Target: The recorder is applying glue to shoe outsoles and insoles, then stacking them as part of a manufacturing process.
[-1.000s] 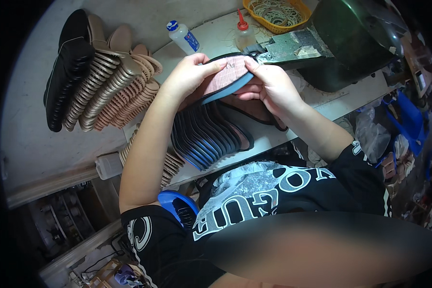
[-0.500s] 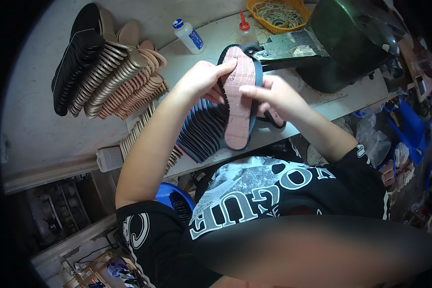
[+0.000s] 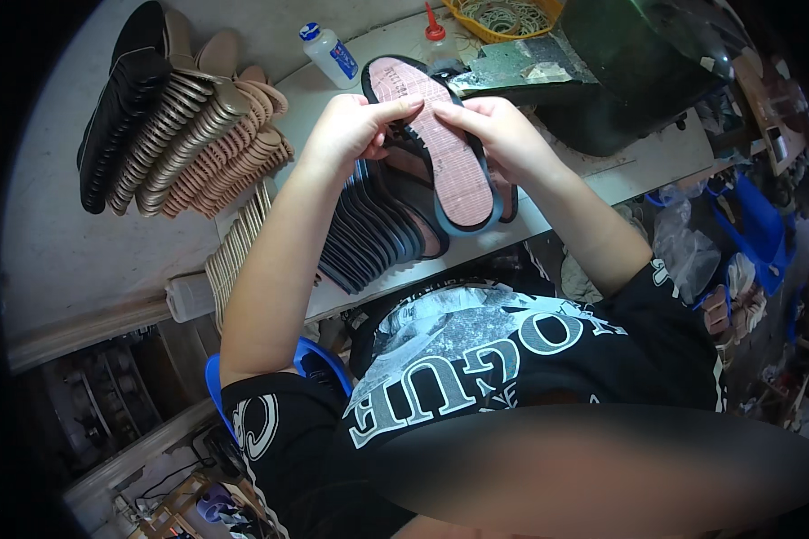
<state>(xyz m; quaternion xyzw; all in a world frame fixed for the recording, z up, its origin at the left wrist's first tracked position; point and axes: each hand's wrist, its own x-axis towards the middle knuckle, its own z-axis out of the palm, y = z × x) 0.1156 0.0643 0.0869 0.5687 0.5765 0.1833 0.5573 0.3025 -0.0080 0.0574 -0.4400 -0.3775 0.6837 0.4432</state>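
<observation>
A shoe insole [image 3: 459, 184] is held up over the bench, its pink, faintly marked underside facing me, rimmed in black and blue. On its left edge, my left hand [image 3: 351, 135] is closed, thumb pressed on the pink face. From the right, my right hand [image 3: 508, 139] grips the insole too, its thumb lying close to the other one. Fingers behind the insole are mostly hidden. Below my left hand stands a row of dark insoles [image 3: 360, 238], packed on edge. Part of another pink-faced piece [image 3: 509, 201] shows behind the held one.
Stacks of black, gold and tan insoles [image 3: 189, 126] lie at the far left. A white bottle with a blue cap [image 3: 330, 56], a red-tipped bottle [image 3: 438, 40] and a yellow basket of bands [image 3: 503, 20] stand at the back. A dark green machine [image 3: 634, 76] occupies the back right.
The insole has tilted, its lower end swinging right and its top left. My right thumb has moved up beside my left thumb. The whole view has shifted slightly.
</observation>
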